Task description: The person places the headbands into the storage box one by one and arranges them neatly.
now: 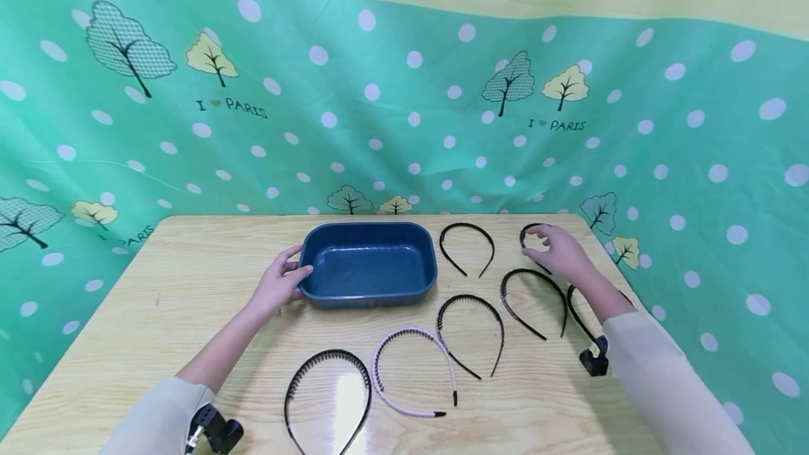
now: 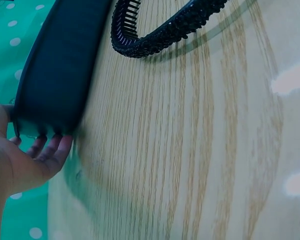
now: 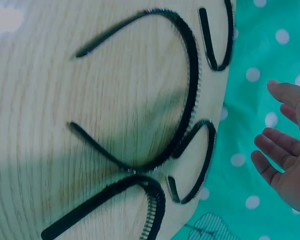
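Observation:
A dark blue plastic bin [image 1: 366, 299] stands at the back of the table. My left hand [image 1: 283, 278] grips its left end, thumb at the rim and fingers against the outer wall, as the left wrist view also shows. At the far right, my right hand [image 1: 559, 253] hovers over a black headband [image 1: 524, 236], which it partly hides in the head view. The right wrist view shows the right hand [image 3: 287, 145] with loosely bent fingers, apart from the headbands and holding nothing.
More black headbands lie about: one right of the bin [image 1: 468, 225], others at middle right [image 1: 534, 272] and centre [image 1: 470, 298], and one under the right forearm [image 1: 578, 314]. A lilac headband [image 1: 411, 332] and a black toothed headband [image 1: 331, 353] lie in front. A green curtain [image 1: 404, 118] hangs behind.

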### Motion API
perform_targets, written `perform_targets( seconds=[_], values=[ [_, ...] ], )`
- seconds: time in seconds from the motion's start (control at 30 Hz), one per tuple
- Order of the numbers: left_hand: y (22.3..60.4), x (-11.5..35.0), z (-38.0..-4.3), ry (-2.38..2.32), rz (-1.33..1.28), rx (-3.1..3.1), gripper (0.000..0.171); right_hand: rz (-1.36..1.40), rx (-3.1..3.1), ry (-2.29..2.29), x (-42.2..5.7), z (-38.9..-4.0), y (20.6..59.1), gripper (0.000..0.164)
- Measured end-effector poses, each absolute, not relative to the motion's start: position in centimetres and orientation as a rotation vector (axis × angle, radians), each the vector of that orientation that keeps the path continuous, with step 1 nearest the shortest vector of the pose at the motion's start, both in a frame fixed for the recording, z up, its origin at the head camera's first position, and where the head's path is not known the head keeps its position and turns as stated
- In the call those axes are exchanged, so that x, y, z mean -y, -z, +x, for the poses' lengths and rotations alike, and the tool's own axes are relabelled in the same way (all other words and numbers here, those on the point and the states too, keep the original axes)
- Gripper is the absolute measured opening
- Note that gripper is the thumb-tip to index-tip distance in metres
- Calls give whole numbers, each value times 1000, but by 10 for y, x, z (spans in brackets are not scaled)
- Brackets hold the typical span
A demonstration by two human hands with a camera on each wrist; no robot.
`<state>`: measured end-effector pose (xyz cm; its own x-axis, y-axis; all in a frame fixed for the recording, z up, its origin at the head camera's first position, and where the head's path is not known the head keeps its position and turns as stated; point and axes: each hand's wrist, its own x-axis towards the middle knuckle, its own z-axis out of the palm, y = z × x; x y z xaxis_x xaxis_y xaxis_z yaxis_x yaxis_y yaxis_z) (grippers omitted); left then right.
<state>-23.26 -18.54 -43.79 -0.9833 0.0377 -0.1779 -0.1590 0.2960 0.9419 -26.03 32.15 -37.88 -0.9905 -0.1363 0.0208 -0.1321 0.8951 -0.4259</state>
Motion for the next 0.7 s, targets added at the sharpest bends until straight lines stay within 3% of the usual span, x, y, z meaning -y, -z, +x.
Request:
perform_targets(
  seconds=[0.7],
  values=[
    [440,187,-232,-1752,-117,-2408,62,-127,-3027,646,-374,-251,387,50]
  ],
)
